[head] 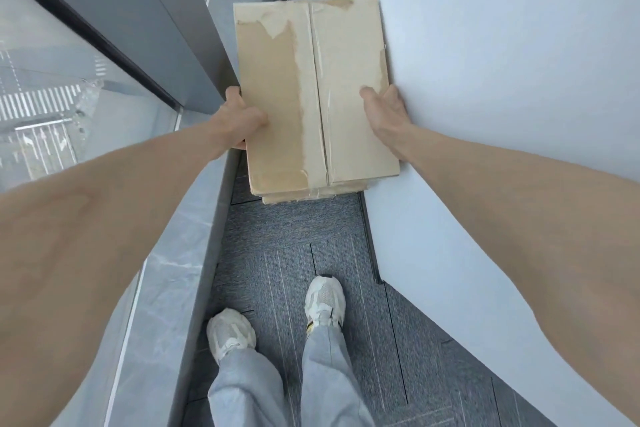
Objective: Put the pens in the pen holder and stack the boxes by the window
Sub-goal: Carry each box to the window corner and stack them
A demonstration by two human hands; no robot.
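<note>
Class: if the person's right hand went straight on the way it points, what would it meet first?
Probably the white wall: the right hand holds the cardboard box at its right edge, pointing forward close beside that wall. Depth is unclear; it might slide alongside.

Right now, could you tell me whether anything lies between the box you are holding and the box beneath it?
Nothing visible does. The top box, held by the left hand and right hand, is directly over the lower box, beside the wall.
</note>
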